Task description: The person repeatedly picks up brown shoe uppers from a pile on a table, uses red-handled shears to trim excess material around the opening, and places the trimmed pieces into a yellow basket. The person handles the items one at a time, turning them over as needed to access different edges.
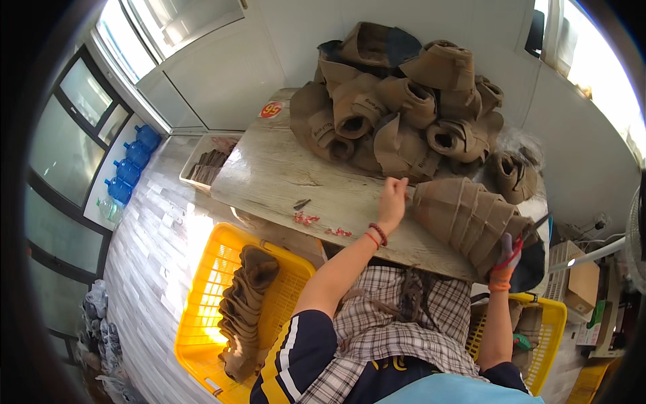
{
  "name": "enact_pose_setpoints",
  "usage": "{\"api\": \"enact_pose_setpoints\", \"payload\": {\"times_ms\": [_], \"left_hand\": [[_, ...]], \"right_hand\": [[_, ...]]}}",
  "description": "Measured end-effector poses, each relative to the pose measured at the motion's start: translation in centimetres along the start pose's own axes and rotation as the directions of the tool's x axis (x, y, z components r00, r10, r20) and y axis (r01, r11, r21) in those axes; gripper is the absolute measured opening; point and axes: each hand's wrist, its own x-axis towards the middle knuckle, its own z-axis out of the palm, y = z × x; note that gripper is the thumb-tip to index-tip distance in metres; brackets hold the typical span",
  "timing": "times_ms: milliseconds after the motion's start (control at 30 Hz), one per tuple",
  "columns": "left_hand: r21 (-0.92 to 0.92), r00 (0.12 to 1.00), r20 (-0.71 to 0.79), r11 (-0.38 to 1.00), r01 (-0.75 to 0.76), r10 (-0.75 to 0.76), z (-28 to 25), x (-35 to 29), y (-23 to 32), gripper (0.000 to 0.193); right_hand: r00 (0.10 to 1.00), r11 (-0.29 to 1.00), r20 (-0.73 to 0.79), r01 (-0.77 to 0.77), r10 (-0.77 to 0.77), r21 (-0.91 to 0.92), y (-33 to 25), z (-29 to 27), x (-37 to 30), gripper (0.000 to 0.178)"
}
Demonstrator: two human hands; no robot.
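On the table, a nested stack of brown fabric pieces, like shoe uppers (464, 219), lies on its side in front of me. My left hand (393, 204) is closed in a pinch at the stack's narrow left end; what its fingers hold, if anything, is too small to make out. At the wide right end, my right hand (505, 264), in a grey and orange glove, is closed around red-handled scissors (517, 248) and lies against the stack. The scissors' dark blades point up and to the right. Behind the stack rises a heap of similar brown pieces (410, 101).
Red scraps (306, 219) lie on the wooden table (269, 161). At my left stands a yellow basket (195, 303) holding another nested brown stack (245, 313). A second yellow basket (557, 323) is at my right, near a fan (634, 222). Blue water jugs (128, 172) line the left wall.
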Motion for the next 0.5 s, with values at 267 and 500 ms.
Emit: {"api": "enact_pose_setpoints", "payload": {"times_ms": [267,500], "left_hand": [[0.518,0.812,-0.396,0.834,-0.188,0.429,-10.3,11.4,5.6,0.038],[0.609,0.764,-0.353,0.753,-0.250,0.540,-13.2,15.0,6.6,0.019]], "right_hand": [[0.968,0.965,-0.248,0.034,0.032,0.258,1.4,-2.3,-3.1,0.031],[0.983,0.996,-0.182,-0.025,0.039,0.082,-0.1,-2.5,-4.8,0.031]]}}
